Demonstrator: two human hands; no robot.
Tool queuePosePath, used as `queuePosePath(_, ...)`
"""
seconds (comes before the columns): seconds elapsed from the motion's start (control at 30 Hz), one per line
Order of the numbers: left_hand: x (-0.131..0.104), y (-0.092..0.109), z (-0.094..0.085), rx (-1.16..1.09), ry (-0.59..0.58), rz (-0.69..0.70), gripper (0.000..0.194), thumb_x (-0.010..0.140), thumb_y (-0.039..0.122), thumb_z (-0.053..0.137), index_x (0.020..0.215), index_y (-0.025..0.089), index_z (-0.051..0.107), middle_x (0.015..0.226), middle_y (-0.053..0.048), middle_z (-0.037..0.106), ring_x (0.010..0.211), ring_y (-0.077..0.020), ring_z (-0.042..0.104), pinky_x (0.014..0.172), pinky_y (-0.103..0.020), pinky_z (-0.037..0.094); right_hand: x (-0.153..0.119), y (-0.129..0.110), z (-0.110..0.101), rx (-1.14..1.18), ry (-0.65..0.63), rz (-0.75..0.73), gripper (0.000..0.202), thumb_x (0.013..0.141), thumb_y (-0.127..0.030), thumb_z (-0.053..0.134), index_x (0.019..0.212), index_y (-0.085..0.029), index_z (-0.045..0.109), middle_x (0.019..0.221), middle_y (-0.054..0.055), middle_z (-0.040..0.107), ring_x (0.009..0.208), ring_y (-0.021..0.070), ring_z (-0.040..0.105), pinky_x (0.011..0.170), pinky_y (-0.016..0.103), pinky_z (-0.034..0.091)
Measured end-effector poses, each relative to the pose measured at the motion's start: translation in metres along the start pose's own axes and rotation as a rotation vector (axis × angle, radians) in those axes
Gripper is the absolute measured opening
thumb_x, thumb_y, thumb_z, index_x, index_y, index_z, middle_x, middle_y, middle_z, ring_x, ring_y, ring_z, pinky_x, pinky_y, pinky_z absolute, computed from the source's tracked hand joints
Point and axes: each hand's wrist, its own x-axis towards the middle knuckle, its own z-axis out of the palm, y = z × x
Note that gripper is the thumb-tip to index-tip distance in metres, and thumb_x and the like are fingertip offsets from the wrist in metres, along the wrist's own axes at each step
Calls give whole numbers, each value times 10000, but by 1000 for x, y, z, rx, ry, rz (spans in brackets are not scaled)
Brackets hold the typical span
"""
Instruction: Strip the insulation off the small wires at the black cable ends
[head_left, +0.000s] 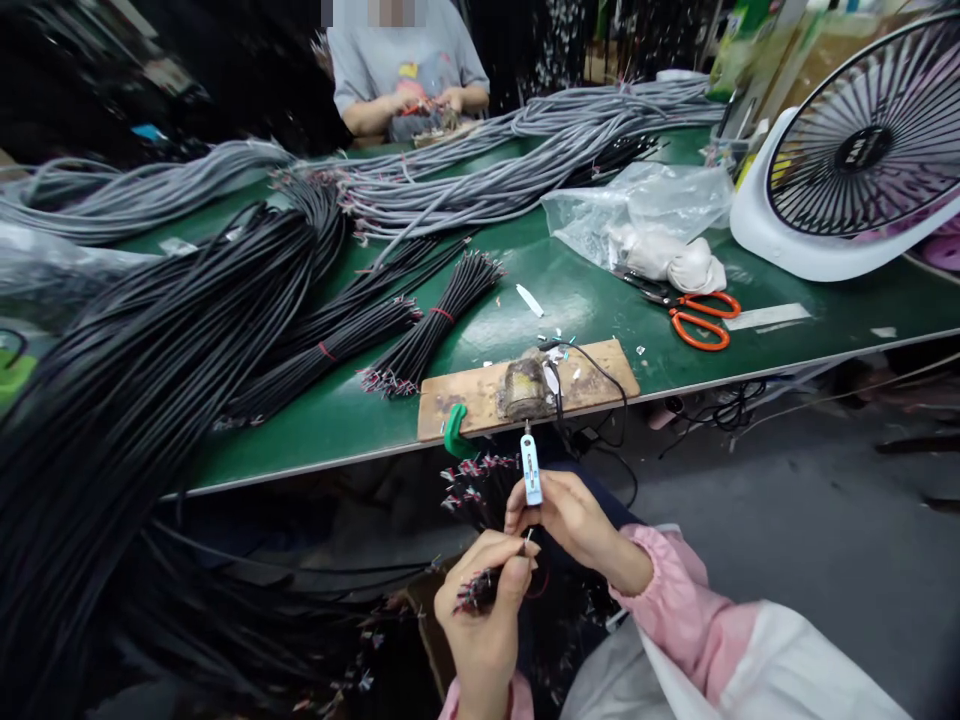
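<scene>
White fabric (795, 650) fills my view's five o'clock. Left hand (484, 620) grips a cable bundle (478, 590), one pale wire end (529, 537) poking toward one o'clock at its pinch. My right hand (574, 515) holds the light-blue tool (531, 470), long axis twelve-to-six, just beyond that end at twelve, pointing toward the wooden board (600, 375).

A board (600, 380) lies at the near edge of the table (559, 305), a block (523, 388) on it and a clamp (454, 432) at its left. Left of it are two tied bundles (450, 300), then a cable heap (187, 290); long cables (465, 195) cross the far side, before a person (375, 65). Right of the board lie scissors (703, 325), a bag (589, 215) beyond them, a fan (814, 250) farther right. Nearer, wires (478, 592) lie in the left hand (484, 625)
</scene>
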Motion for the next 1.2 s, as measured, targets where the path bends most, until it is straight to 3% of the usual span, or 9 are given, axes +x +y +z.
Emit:
queuePosePath(0.1, 9, 0, 4, 8, 39, 14, 149, 849, 296, 775, 735, 201, 779, 702, -22, 694, 630, -160, 622, 611, -258, 509, 12, -7, 3, 70, 43, 5, 646, 871, -754, 581, 783, -125, 698, 657, 82, 691, 700, 232, 721, 659, 349, 599)
queuePosePath(0.23, 14, -8, 4, 58, -9, 41, 106, 861, 235, 758, 761, 213, 784, 718, -14, 703, 654, -165, 630, 649, -264, 515, 18, -18, 5, -97, 146, -91, 656, 848, -773, 597, 771, -127, 682, 596, 36, 652, 585, 187, 690, 605, 301, 563)
queuePosePath(0.37, 16, -12, 1, 77, -50, 50, 91, 858, 205, 756, 776, 228, 786, 733, -5, 716, 661, -164, 633, 644, -254, 508, 21, -27, 7, -201, 118, -50, 632, 768, -763, 694, 740, -132, 673, 591, 8, 634, 502, 132, 626, 526, 239, 488)
queuePosePath(0.5, 18, -6, 3, 88, -69, 37, 98, 844, 214, 761, 751, 226, 790, 716, -7, 716, 651, -169, 632, 646, -261, 508, 24, -28, 9, -109, 102, 13, 577, 714, -702, 780, 697, -138, 660, 553, -5, 617, 473, 112, 576, 470, 208, 427)
queuePosePath(0.87, 24, -10, 2, 95, -171, 51, 85, 840, 181, 769, 791, 241, 805, 711, 11, 712, 653, -156, 635, 641, -236, 488, 25, -27, 12, 9, 79, -30, 470, 762, -564, 781, 625, -149, 609, 524, -21, 551, 425, 79, 437, 398, 211, 307)
queuePosePath(1.2, 24, 1, 8, 31, -144, -78, 170, 829, 281, 790, 683, 201, 763, 671, -4, 677, 620, -154, 585, 618, -241, 457, 25, -26, 13, 38, 92, 3, 477, 736, -563, 795, 604, -161, 575, 521, -34, 534, 419, 72, 416, 387, 208, 278)
